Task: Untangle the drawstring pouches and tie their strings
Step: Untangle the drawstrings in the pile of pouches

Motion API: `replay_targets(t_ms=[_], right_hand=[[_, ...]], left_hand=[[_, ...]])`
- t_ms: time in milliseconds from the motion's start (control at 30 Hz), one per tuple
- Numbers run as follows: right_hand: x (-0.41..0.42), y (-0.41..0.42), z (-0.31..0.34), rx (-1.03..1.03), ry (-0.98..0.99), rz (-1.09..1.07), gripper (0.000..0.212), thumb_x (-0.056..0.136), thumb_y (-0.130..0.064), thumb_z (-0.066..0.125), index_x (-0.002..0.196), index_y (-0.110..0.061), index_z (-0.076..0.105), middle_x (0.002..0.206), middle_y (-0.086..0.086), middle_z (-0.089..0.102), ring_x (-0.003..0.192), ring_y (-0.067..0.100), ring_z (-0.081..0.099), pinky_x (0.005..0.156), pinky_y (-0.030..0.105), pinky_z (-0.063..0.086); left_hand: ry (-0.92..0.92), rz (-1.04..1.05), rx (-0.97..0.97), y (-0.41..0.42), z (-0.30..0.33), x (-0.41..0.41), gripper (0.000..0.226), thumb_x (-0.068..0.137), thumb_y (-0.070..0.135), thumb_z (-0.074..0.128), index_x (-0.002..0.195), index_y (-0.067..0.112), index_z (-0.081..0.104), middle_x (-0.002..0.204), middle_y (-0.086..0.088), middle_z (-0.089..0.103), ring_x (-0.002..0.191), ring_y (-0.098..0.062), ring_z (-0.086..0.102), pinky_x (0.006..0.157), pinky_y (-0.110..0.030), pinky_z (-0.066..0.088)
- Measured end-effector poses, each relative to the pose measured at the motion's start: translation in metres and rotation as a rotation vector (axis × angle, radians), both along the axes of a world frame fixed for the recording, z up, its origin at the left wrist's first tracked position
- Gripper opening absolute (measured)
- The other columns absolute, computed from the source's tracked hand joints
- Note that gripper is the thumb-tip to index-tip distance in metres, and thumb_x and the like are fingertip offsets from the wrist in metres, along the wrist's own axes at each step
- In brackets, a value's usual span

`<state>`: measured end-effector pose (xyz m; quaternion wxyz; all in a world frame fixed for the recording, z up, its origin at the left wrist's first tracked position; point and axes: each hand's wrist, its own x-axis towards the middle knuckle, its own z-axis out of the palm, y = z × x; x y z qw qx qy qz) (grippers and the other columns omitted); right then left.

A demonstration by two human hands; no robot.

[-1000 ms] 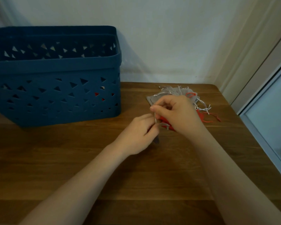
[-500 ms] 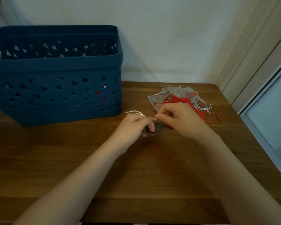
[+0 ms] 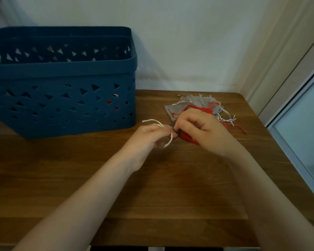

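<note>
Pale plaster wall (image 3: pixel 188 42) backs a brown wooden bench (image 3: pixel 152 187) set into a corner, with a light door frame (image 3: pixel 283 57) at the right. On the far left of the bench we see a dark blue plastic basket with triangular cut-outs (image 3: pixel 62 105); something red shows through a few of its holes.

Near the far right of the bench lies a heap of grey fabric drawstring pouches (image 3: pixel 194 103), with a red pouch (image 3: pixel 203 108) on top of it and loose white strings (image 3: pixel 227 117) and red strings (image 3: pixel 241 128) trailing to the right.

Both of our hands meet just in front of this heap. Our left hand (image 3: pixel 149 136) has its fingers curled round a white drawstring (image 3: pixel 169 140), whose free ends stick out above and below the fist. Our right hand (image 3: pixel 203 131) pinches at the same spot with thumb and forefinger, where a small dark piece of pouch (image 3: pixel 174 130) is partly hidden; we cannot tell exactly what the fingertips grip. Red fabric (image 3: pixel 188 137) lies under the right hand.
</note>
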<state>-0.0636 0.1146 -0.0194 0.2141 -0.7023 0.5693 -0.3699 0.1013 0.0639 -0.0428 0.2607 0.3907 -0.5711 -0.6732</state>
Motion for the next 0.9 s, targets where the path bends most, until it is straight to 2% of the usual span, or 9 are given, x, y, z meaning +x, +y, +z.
replay_targets(t_ms=[67, 133, 233, 367, 467, 533, 633, 733, 900], right_hand=[[-0.001, 0.0, -0.004, 0.035, -0.054, -0.037, 0.013, 0.092, -0.012, 0.054, 0.094, -0.023, 0.062, 0.074, -0.013, 0.057, 0.058, 0.004, 0.055, 0.057, 0.018, 0.043], [0.0, 0.001, -0.008, 0.113, -0.048, -0.011, 0.025, 0.091, -0.002, 0.053, 0.104, -0.022, 0.061, 0.079, -0.011, 0.062, 0.063, 0.004, 0.062, 0.06, 0.02, 0.051], [0.0, 0.001, -0.009, 0.129, -0.033, -0.011, 0.025, 0.089, -0.002, 0.056, 0.103, -0.021, 0.063, 0.089, -0.007, 0.068, 0.077, 0.005, 0.066, 0.073, 0.022, 0.055], [0.003, 0.0, -0.012, 0.165, -0.05, -0.07, 0.017, 0.088, -0.006, 0.059, 0.093, -0.022, 0.062, 0.086, -0.003, 0.069, 0.074, 0.006, 0.068, 0.072, 0.024, 0.057], [0.004, 0.001, -0.014, 0.196, -0.101, -0.113, 0.012, 0.088, -0.008, 0.059, 0.09, -0.02, 0.061, 0.082, 0.001, 0.07, 0.067, 0.006, 0.068, 0.066, 0.024, 0.057], [0.006, 0.004, -0.014, 0.207, -0.128, -0.129, 0.008, 0.088, -0.009, 0.059, 0.089, -0.016, 0.062, 0.078, 0.006, 0.07, 0.063, 0.011, 0.068, 0.064, 0.024, 0.056], [0.012, 0.007, -0.012, 0.194, -0.124, -0.159, 0.004, 0.088, -0.009, 0.06, 0.089, -0.01, 0.063, 0.07, 0.015, 0.069, 0.056, 0.014, 0.064, 0.059, 0.021, 0.054], [0.02, 0.009, -0.012, 0.114, -0.045, -0.191, 0.006, 0.088, -0.013, 0.061, 0.085, -0.018, 0.062, 0.064, 0.002, 0.065, 0.052, 0.004, 0.06, 0.056, 0.019, 0.051], [0.026, 0.014, -0.011, -0.001, -0.02, -0.169, 0.009, 0.087, -0.013, 0.063, 0.086, -0.022, 0.063, 0.069, -0.01, 0.062, 0.06, 0.01, 0.062, 0.061, 0.029, 0.053]], left_hand=[[-0.017, 0.013, -0.051, 0.001, 0.001, 0.0, 0.019, 0.088, 0.027, 0.061, 0.09, 0.016, 0.075, 0.102, 0.001, 0.071, 0.107, -0.024, 0.059, 0.097, -0.042, 0.041], [-0.027, 0.017, -0.086, 0.001, 0.003, -0.001, 0.018, 0.088, 0.026, 0.061, 0.088, 0.017, 0.076, 0.097, 0.002, 0.072, 0.104, -0.024, 0.059, 0.096, -0.042, 0.04], [-0.068, 0.01, -0.131, 0.002, 0.005, 0.0, 0.016, 0.087, 0.025, 0.062, 0.087, 0.017, 0.076, 0.094, 0.007, 0.072, 0.094, -0.013, 0.059, 0.088, -0.036, 0.041], [-0.095, 0.007, -0.171, 0.002, 0.007, 0.002, 0.013, 0.089, 0.018, 0.061, 0.088, 0.016, 0.074, 0.086, 0.009, 0.072, 0.078, 0.002, 0.063, 0.072, -0.018, 0.044], [-0.057, 0.038, -0.127, 0.002, 0.004, 0.003, 0.012, 0.089, 0.013, 0.06, 0.088, 0.013, 0.073, 0.086, 0.0, 0.073, 0.084, -0.014, 0.065, 0.077, -0.027, 0.053], [-0.043, 0.066, -0.154, 0.001, 0.001, 0.003, 0.012, 0.089, 0.01, 0.061, 0.085, 0.013, 0.072, 0.082, -0.002, 0.071, 0.078, -0.013, 0.064, 0.071, -0.023, 0.054], [-0.224, 0.063, -0.498, -0.002, -0.002, 0.002, 0.011, 0.088, 0.012, 0.062, 0.084, 0.017, 0.071, 0.075, 0.006, 0.068, 0.07, -0.004, 0.064, 0.063, -0.014, 0.05], [-0.382, 0.077, -0.766, -0.003, -0.003, 0.001, 0.008, 0.088, 0.015, 0.063, 0.089, 0.02, 0.069, 0.079, 0.009, 0.066, 0.074, -0.002, 0.061, 0.066, -0.012, 0.048], [-0.286, 0.194, -0.969, 0.0, -0.008, 0.003, 0.009, 0.087, 0.007, 0.062, 0.092, 0.013, 0.066, 0.081, 0.006, 0.061, 0.075, -0.002, 0.057, 0.064, -0.009, 0.043]])
